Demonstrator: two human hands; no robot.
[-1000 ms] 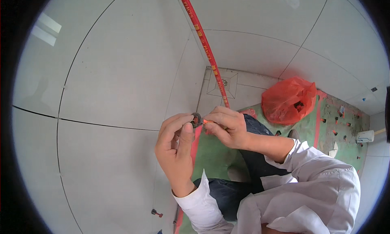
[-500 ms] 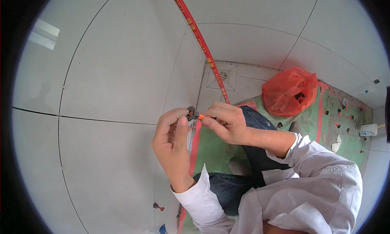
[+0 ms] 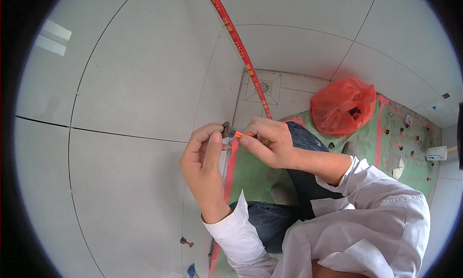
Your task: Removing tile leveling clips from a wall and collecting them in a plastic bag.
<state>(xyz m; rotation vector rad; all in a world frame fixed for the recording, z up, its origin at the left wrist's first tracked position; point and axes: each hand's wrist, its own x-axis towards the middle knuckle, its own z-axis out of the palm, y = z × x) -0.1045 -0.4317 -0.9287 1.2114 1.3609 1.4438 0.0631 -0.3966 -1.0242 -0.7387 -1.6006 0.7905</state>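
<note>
In front of the wall, my left hand (image 3: 205, 167) pinches the black round cap of a tile leveler (image 3: 230, 131) between thumb and fingers. My right hand (image 3: 271, 142) is closed on its orange stem, which runs from the cap towards my right fingers. Something small and greenish shows under my right fingers; I cannot make out what it is. Lower down, a similar black and red tile leveler (image 3: 187, 243) sticks out of a joint in the wall, near a blue piece (image 3: 192, 270).
A red printed strip (image 3: 236, 39) slants down from above to behind my hands. A red plastic bag (image 3: 342, 106) with dark pieces stands on the green floor sheet (image 3: 253, 179). Several levelers and a white cylinder (image 3: 437, 154) are at the right. A floor drain (image 3: 264, 87) lies in the corner.
The cap has turned slightly in my left fingers, and more of the orange stem now shows between my hands. My right hand has shifted a little upward.
</note>
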